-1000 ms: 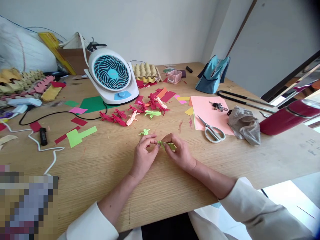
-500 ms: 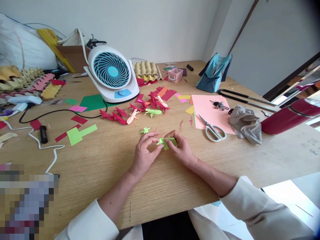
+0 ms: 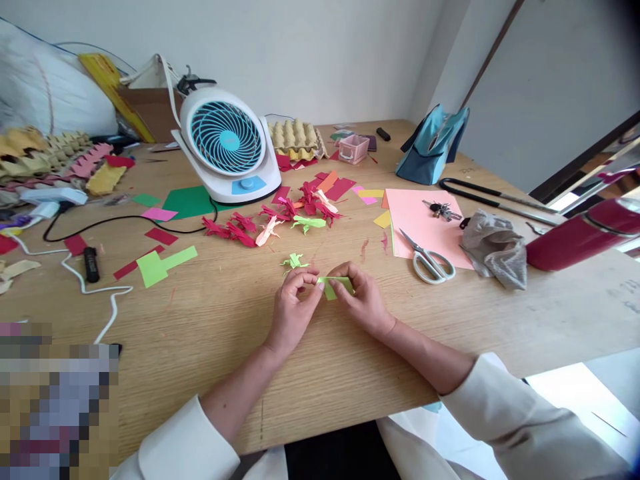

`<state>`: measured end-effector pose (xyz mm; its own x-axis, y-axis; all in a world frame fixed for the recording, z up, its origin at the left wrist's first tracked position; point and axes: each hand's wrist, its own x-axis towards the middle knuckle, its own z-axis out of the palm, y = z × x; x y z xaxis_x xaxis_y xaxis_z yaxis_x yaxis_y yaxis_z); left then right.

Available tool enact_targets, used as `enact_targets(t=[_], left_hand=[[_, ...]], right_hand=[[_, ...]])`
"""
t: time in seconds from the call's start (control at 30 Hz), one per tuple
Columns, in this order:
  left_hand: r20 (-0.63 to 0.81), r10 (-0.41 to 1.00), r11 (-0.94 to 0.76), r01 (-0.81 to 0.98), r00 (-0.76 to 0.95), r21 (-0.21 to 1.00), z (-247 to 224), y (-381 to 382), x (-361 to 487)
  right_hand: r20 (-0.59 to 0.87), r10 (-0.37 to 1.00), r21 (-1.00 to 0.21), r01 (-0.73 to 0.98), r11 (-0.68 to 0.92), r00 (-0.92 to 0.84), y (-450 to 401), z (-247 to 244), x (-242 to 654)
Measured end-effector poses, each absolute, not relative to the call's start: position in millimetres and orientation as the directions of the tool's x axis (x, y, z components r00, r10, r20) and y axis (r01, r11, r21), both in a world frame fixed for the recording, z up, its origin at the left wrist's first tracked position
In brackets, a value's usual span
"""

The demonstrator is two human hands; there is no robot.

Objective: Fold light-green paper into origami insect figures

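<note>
Between my two hands is a small piece of light green paper (image 3: 331,291), partly folded. My left hand (image 3: 294,308) pinches its left end between thumb and fingers. The right end is gripped by my right hand (image 3: 364,300), whose thumb lies across the paper's face. My fingertips cover parts of its edges. Just beyond my left hand sits a light green folded paper figure (image 3: 295,261). Farther back lie several red folded figures (image 3: 235,228), a pale pink one (image 3: 269,231) and another green one (image 3: 309,224).
White-handled scissors (image 3: 431,264) rest partly on pink paper sheets (image 3: 415,213), near keys (image 3: 442,210). A crumpled grey cloth (image 3: 493,250) and a red bottle (image 3: 583,235) lie at right. A fan (image 3: 227,143) stands behind, with green paper scraps (image 3: 153,268) and a black marker-like item (image 3: 91,265) at left.
My left fingers have curled in and closed on the left end of the green paper. The right hand keeps its grip almost unmoved. The whole view has shifted slightly.
</note>
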<state>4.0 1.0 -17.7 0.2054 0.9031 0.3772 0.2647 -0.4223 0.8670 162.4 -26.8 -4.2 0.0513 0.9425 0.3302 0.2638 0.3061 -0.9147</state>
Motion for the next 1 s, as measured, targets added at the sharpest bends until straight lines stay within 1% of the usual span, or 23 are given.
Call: enact_targets(t=[0.1, 0.23, 0.3, 0.43, 0.53, 0.67, 0.77, 0.87, 1.0], left_hand=[[0.429, 0.874, -0.480, 0.264, 0.226, 0.837, -15.5, 2.2, 3.7], [0.527, 0.808, -0.589, 0.317, 0.265, 0.743, -8.8, 3.0, 3.0], [0.539, 0.799, -0.601, 0.339, 0.267, 0.724, -6.8, 3.4, 2.3], [0.531, 0.801, -0.598, 0.330, 0.278, 0.730, -6.2, 4.7, 1.3], [0.488, 0.832, -0.552, 0.299, 0.264, 0.778, -6.4, 5.6, 1.5], [0.329, 0.917, -0.383, 0.264, 0.226, 0.885, -7.9, 6.0, 2.2], [0.255, 0.943, -0.298, 0.200, 0.213, 0.934, -9.2, 7.1, 1.7], [0.228, 0.950, -0.267, 0.171, 0.216, 0.948, -7.6, 9.1, -0.3], [0.219, 0.941, -0.277, 0.220, 0.257, 0.935, -0.6, 11.4, -3.8]], right_hand=[[0.239, 0.968, -0.959, 0.174, 0.223, 0.079, -23.1, -8.4, 163.8], [0.159, 0.985, -0.984, 0.092, 0.153, 0.067, -19.4, -11.7, 165.4], [0.122, 0.991, -0.992, 0.048, 0.120, 0.047, -18.8, -11.9, 165.3], [0.052, 0.998, -0.998, -0.035, 0.053, 0.022, -18.3, -11.4, 164.4], [0.010, 1.000, -0.996, -0.091, 0.010, -0.004, -17.9, -10.8, 163.9], [-0.047, 0.998, -0.984, -0.170, -0.055, -0.046, -17.8, -11.2, 163.3], [-0.072, 0.995, -0.972, -0.220, -0.087, -0.072, -17.7, -13.6, 163.0], [-0.098, 0.985, -0.944, -0.301, -0.138, -0.142, -17.2, -15.9, 162.8], [-0.150, 0.959, -0.905, -0.357, -0.231, -0.239, -17.1, -14.8, 162.5]])
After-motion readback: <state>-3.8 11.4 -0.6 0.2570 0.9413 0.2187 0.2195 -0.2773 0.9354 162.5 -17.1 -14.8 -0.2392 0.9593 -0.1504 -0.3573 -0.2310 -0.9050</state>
